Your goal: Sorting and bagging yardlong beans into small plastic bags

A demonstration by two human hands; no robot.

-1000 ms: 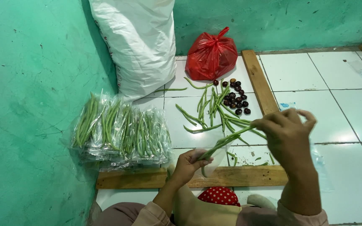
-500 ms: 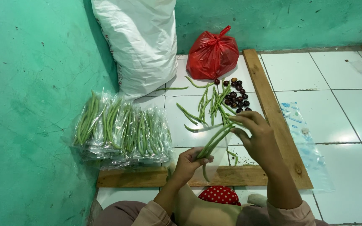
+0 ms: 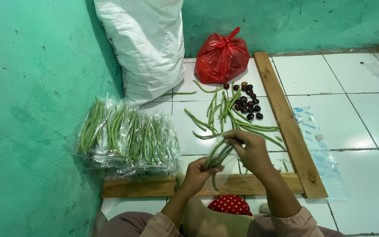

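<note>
My left hand [image 3: 197,175] grips the lower end of a small bunch of green long beans [image 3: 217,156] above the white tiled floor. My right hand [image 3: 251,150] is closed on the upper part of the same bunch, just right of the left hand. Beyond my hands a loose pile of green beans [image 3: 224,112] lies spread on the tiles. To the left several clear plastic packs of beans [image 3: 128,140] lean against the green wall.
A red plastic bag [image 3: 221,58] and a big white sack [image 3: 148,44] stand at the back wall. Small dark round fruits [image 3: 247,101] lie by the beans. Wooden planks [image 3: 286,123] frame the spot. Clear plastic bags [image 3: 319,149] lie on the right.
My right hand has come down and left from the pile, bringing beans to the bunch held by the left hand. The left hand stays in place.
</note>
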